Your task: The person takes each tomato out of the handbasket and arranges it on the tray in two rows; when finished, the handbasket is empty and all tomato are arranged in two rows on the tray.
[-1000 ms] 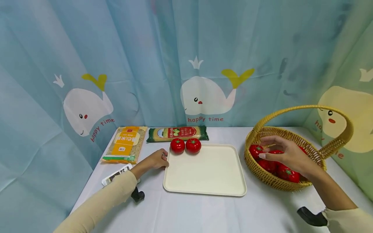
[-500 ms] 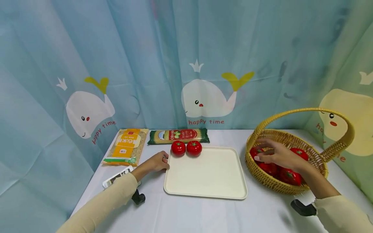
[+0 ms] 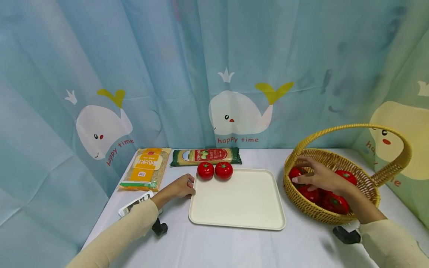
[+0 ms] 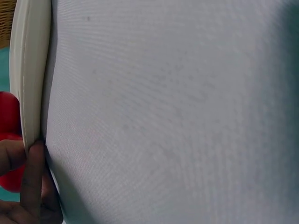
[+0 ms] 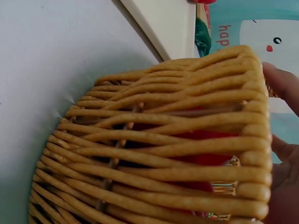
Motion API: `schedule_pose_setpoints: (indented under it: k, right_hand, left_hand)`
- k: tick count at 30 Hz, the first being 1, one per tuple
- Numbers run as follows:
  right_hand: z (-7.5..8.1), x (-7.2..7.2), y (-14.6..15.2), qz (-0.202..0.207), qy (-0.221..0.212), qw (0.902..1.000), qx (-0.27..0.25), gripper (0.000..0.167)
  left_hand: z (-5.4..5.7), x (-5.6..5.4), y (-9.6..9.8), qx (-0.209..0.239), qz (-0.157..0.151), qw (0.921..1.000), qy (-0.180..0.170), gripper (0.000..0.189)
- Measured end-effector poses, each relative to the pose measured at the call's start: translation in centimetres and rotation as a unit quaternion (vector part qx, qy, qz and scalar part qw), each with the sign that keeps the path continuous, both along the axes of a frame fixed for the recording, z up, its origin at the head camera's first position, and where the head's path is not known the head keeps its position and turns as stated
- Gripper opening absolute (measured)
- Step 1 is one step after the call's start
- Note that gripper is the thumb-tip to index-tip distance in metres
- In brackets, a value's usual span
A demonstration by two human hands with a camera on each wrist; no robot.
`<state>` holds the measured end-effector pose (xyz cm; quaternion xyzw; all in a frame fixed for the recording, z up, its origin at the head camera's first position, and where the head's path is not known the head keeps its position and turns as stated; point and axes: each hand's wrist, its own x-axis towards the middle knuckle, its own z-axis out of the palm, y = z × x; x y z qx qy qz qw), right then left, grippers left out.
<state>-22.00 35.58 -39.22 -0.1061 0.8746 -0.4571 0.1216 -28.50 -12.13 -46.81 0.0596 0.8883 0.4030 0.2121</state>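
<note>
My left hand (image 3: 182, 186) pinches the left rim of a cream rectangular tray (image 3: 238, 201); thumb and finger meet at that rim (image 4: 32, 116) in the left wrist view. Two shiny red tomatoes (image 3: 214, 170) sit side by side at the tray's far left corner. On the right, my right hand (image 3: 320, 175) reaches over a wicker basket (image 3: 311, 212), its thumb and fingers around a tomato (image 3: 295, 172) near the left wall. Several more tomatoes (image 3: 335, 203) lie under and beside the hand. In the right wrist view the woven wall (image 5: 187, 130) hides the fingertips.
Behind the tray lies a green pasta packet (image 3: 206, 156). A yellow grain bag (image 3: 145, 169) is at the back left, with a white labelled object (image 3: 135, 203) partly under the left sleeve. The basket's tall handle (image 3: 352, 126) arches over the right side. A blue curtain (image 3: 174, 93) hangs behind.
My right hand has lowered and shifted left into the basket, its fingers closing in around the tomato by the left wall. My left hand stays at the tray rim. The head view has tilted slightly.
</note>
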Motion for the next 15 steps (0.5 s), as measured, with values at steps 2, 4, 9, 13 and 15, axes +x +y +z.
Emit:
schedule_pose_setpoints:
  k: [2,4,9,13,15]
  right_hand:
    - [0.1,-0.2,0.2,-0.005,0.002,1.0,-0.002,0.088]
    - [0.1,-0.4,0.3,-0.005,0.005,1.0,-0.001,0.09]
    - [-0.2,-1.4,1.0,0.001,0.012,0.9999,0.001,0.092]
    - [-0.1,-2.1,1.8,-0.003,0.014,0.9999,0.002,0.088]
    - [0.1,-2.4,2.1,-0.004,0.023,0.9997,0.011,0.086]
  left_hand:
    - [0.1,0.0,0.0,0.007,0.001,1.0,0.0,0.042]
    - [0.1,0.1,0.1,0.013,0.003,0.9999,-0.001,0.042]
    - [0.0,0.1,0.1,0.013,0.007,0.9999,0.0,0.042]
    - [-0.1,0.0,0.1,0.015,0.006,0.9999,-0.001,0.042]
    - [-0.2,0.1,0.1,0.013,0.007,0.9999,-0.001,0.042]
